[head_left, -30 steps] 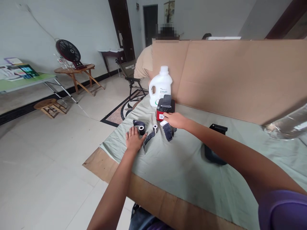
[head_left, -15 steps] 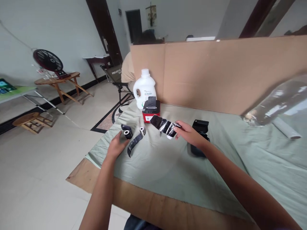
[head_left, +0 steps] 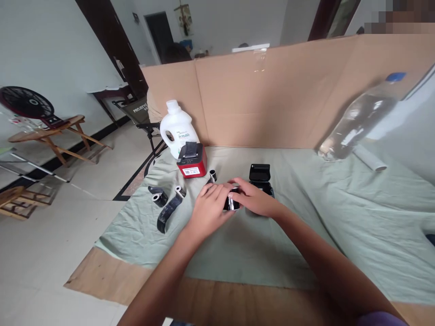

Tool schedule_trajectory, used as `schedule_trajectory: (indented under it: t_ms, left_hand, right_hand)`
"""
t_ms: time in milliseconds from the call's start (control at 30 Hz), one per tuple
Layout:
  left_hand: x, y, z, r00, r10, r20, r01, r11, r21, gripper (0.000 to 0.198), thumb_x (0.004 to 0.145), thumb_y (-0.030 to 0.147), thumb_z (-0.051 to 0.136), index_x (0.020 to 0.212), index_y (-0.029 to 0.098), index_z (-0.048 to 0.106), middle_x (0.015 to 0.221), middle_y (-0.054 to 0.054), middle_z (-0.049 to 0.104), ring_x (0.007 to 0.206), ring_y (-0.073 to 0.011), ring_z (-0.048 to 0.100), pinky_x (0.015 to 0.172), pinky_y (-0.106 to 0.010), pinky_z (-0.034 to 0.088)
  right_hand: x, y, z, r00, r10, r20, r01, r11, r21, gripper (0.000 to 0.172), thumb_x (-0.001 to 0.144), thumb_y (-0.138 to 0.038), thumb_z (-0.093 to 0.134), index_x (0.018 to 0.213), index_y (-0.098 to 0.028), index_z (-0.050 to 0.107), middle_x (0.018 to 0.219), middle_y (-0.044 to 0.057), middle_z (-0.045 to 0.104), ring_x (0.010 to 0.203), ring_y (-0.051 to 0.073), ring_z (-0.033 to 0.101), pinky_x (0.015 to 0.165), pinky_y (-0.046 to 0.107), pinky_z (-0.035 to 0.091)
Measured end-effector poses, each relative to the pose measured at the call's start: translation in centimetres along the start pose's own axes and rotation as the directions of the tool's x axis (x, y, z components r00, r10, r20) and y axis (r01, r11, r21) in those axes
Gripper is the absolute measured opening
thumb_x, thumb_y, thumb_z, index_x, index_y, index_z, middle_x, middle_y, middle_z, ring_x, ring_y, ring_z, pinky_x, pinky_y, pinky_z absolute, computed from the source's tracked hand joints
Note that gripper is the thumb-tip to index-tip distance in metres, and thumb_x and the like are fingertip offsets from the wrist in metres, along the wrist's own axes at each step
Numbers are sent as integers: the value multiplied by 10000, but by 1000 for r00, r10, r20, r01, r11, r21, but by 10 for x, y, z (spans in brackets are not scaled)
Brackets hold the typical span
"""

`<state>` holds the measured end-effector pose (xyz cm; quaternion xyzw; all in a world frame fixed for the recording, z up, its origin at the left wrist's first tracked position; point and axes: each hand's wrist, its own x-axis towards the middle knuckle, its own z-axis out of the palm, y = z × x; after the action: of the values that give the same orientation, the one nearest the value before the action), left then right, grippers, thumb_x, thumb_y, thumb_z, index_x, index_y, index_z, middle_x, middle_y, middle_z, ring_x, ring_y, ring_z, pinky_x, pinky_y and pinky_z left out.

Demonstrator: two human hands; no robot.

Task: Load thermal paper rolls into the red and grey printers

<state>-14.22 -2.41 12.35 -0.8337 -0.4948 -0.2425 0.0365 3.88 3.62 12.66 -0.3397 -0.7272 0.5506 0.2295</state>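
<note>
A black, glossy roll of strip (head_left: 233, 200) is gripped between my two hands above the cloth. My left hand (head_left: 211, 204) curls over its left side, fingers bent. From the right, my right hand (head_left: 256, 198) pinches it between thumb and fingers. Just beyond the left fingers stands a small dark roll (head_left: 212, 174); whether its strip joins the held piece is hidden. To the left lie a black roll with a white core (head_left: 159, 199) and another roll (head_left: 180, 191) with its strip trailing forward. Behind my right hand is a black case (head_left: 260, 173), its lid up.
Behind the rolls stands a red and black printer (head_left: 192, 162) with dark strip protruding on top, backed by a white jug (head_left: 179, 127). A cardboard panel (head_left: 258, 99) closes off the far side. A large clear bottle (head_left: 360, 120) and white tube (head_left: 370, 157) lie at right.
My left hand has left the roll at the left and come to the middle, onto the black piece in my right hand. A small roll now stands near the printer. The view has swung right.
</note>
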Motion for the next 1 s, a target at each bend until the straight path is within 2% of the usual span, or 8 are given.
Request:
schedule_trajectory:
  t_ms: [200, 367, 467, 533, 633, 700, 833, 1000]
  left_hand:
    - [4, 3, 25, 969, -188, -161, 175, 980, -92, 407, 781, 242, 731, 1150, 222, 560, 1100, -51, 702, 1035, -260, 651, 978, -399, 426]
    - [-2, 21, 54, 907, -341, -249, 293, 933, -211, 468, 801, 310, 740, 1211, 207, 539, 1146, -98, 683, 1075, -285, 648, 928, -405, 459]
    - [-10, 29, 71, 910, -373, -181, 297, 891, -343, 723, 791, 419, 764, 1390, 184, 433, 1327, -162, 604, 1223, -330, 583, 981, -435, 462]
    - [-16, 36, 81, 891, -441, -107, 348, 815, -463, 770, 833, 444, 720, 1462, 177, 364, 1346, -170, 588, 1244, -322, 571, 991, -429, 473]
    - [-22, 48, 94, 866, -499, 46, 407, 648, -644, 640, 937, 389, 585, 1493, 189, 337, 1098, -96, 678, 1008, -228, 660, 870, -352, 523]
    - [-25, 56, 102, 886, -453, 103, 383, 586, -714, 546, 964, 344, 533, 1470, 202, 386, 937, -39, 676, 843, -172, 652, 806, -308, 525]
    - [-24, 67, 115, 920, -342, 193, 354, 511, -783, 417, 942, 310, 550, 1346, 210, 535, 903, -24, 676, 747, -134, 618, 716, -258, 509]
    - [-17, 64, 124, 868, -359, 343, 457, 309, -834, 496, 901, 292, 589, 1379, 189, 504, 854, -9, 648, 627, -103, 548, 609, -233, 463]
  right_hand:
    - [-2, 1, -9, 1000, 11, -18, -11, 1000, -7, 190, 832, -310, 660, 841, -202, 504, 770, -34, 559, 712, 135, 530, 627, 252, 387]
    - [-4, 3, -18, 999, -13, -39, 7, 988, -152, 153, 836, -273, 611, 747, -197, 512, 684, -48, 495, 642, 122, 459, 596, 252, 348]
    - [-6, 6, -38, 998, -54, -14, 48, 968, -247, 97, 869, -258, 561, 808, -191, 594, 732, -21, 564, 699, 150, 521, 637, 264, 394]
    - [-9, 11, -57, 997, -65, -34, 51, 945, -324, 120, 874, -244, 557, 926, -190, 651, 844, 13, 632, 791, 182, 576, 698, 284, 439]
    - [-13, 23, -84, 992, -51, -119, -14, 871, -491, 225, 863, -208, 581, 1064, -195, 684, 1020, 65, 652, 910, 220, 610, 791, 322, 480]
    - [-15, 32, -94, 989, -24, -144, -66, 807, -587, 268, 867, -163, 573, 1099, -205, 700, 1076, 84, 635, 941, 225, 618, 827, 331, 487]
    - [-12, 47, -95, 990, 26, -141, -113, 745, -657, 334, 885, -97, 535, 1149, -218, 700, 1146, 93, 596, 956, 215, 622, 838, 315, 488]
    - [-5, 53, -85, 982, 55, -179, -170, 659, -732, 397, 877, -36, 491, 1182, -196, 687, 1141, 124, 565, 1004, 249, 580, 875, 346, 463]
